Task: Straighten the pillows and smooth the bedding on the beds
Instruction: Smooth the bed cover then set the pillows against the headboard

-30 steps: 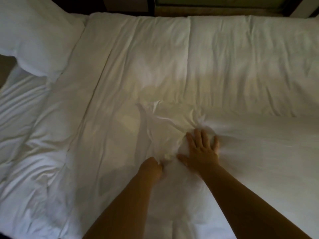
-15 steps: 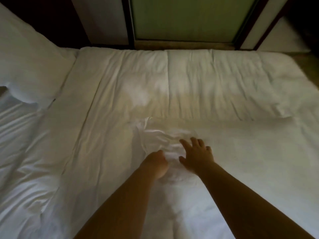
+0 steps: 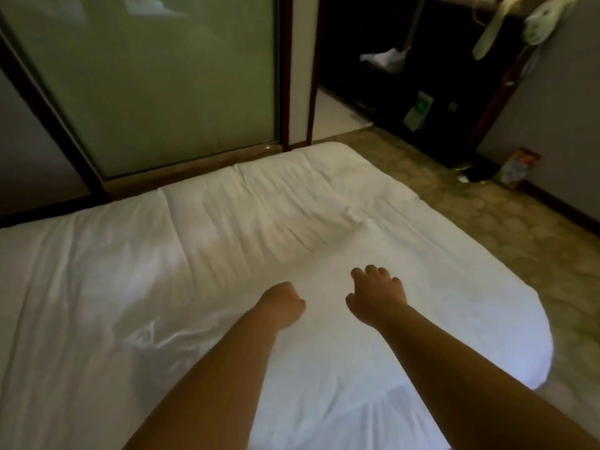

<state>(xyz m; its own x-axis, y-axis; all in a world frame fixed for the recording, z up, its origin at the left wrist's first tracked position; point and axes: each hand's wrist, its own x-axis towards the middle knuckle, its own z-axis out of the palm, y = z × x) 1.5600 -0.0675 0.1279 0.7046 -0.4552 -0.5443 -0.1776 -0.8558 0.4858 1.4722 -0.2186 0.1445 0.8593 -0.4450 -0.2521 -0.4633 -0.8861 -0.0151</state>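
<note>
A white duvet (image 3: 227,241) covers the bed, with creases along a raised fold across its far half and a wrinkled patch (image 3: 156,336) at the near left. My left hand (image 3: 283,303) is curled into a fist just over the smooth middle of the duvet, and no fabric shows in it. My right hand (image 3: 376,293) hovers beside it to the right, fingers bent loosely downward and holding nothing. No pillow is in view.
The bed's rounded foot corner (image 3: 532,323) ends at patterned carpet (image 3: 487,216) on the right. A frosted glass sliding door (image 3: 156,82) stands behind the bed. A dark open closet (image 3: 422,69) and a small bag (image 3: 516,167) on the floor are at the far right.
The view has swung right toward the foot of the bed, and the pillow has left the frame. My left hand let go of the bunched fabric. My right hand lifted off and its fingers curled.
</note>
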